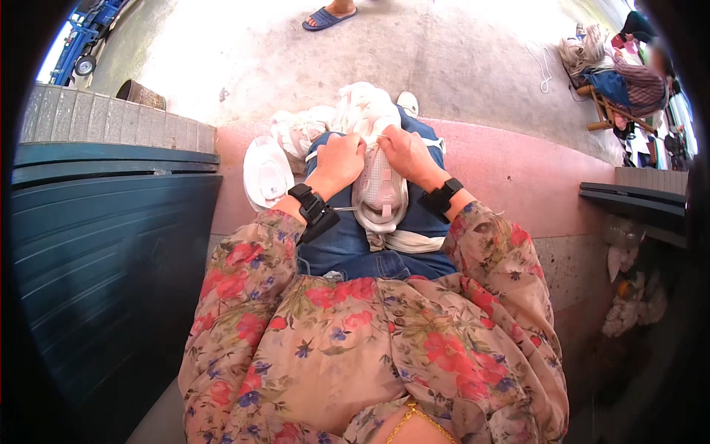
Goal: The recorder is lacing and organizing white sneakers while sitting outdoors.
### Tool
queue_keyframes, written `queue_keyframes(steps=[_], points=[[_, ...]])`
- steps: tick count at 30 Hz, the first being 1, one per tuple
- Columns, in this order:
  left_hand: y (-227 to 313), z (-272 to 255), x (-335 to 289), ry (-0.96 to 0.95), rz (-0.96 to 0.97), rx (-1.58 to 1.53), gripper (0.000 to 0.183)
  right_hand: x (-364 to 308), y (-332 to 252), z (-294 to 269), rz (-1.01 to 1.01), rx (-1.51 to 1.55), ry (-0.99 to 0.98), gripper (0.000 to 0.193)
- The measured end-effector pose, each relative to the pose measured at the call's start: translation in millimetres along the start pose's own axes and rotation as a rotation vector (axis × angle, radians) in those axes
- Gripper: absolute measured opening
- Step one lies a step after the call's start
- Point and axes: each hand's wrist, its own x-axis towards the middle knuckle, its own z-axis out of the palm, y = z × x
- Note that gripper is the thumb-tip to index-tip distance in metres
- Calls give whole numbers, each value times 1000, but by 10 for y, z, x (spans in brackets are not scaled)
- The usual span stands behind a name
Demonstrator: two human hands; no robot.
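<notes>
A pale pink and white shoe with a mesh surface rests on my lap, between my thighs. Both hands are closed in a pinch at its far end. My left hand is on its left side, and my right hand on its right. Between the fingertips shows a thin pale strand that looks like a shoelace; its ends are hidden by my fingers. Just beyond lies a heap of white shoes with loose laces. To the left is a separate white shoe-shaped piece.
Dark blue door panels stand close on my left, with a bucket beyond them. A person's sandalled foot is on the concrete ahead. Another person sits at the far right, near a wooden stool.
</notes>
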Motion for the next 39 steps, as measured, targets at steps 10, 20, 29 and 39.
queue_keyframes(steps=[10,20,29,39], points=[[80,-27,199,49,634,472,11,24,-22,-71,97,105,-66,23],[94,-65,26,122,391,186,21,-303,-211,-324,360,554,-48,31],[-29,-158,122,-289,323,-144,14,-179,-391,-51,159,-84,-105,18],[-101,-47,100,-315,346,-380,18,-241,-431,-25,-18,-161,-123,12]])
